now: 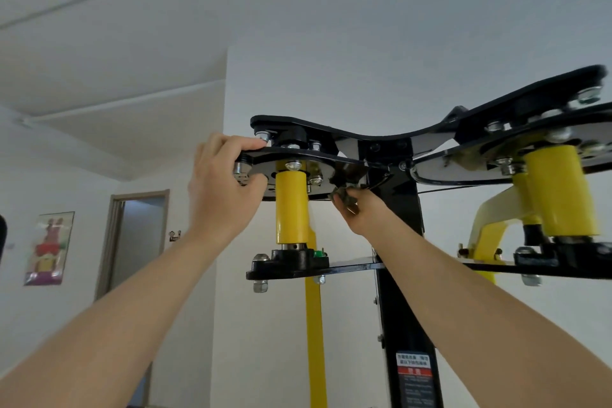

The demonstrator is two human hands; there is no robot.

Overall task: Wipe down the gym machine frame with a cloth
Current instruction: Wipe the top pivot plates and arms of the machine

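The gym machine frame [402,242] rises in front of me as a black upright post with black top plates [331,129] and yellow pivot cylinders [291,209]. My left hand [225,182] grips the edge of the left round plate, thumb below and fingers on top. My right hand [362,212] reaches up under that plate beside the post and holds a small dark crumpled cloth [344,197] against its underside. Most of the cloth is hidden by my fingers.
A second yellow cylinder and arm [559,189] hang at the right under another plate. A lower black bracket [291,267] with bolts sticks out left of the post. A doorway [135,242] and a wall poster [49,248] are at the left. A warning label [415,378] sits on the post.
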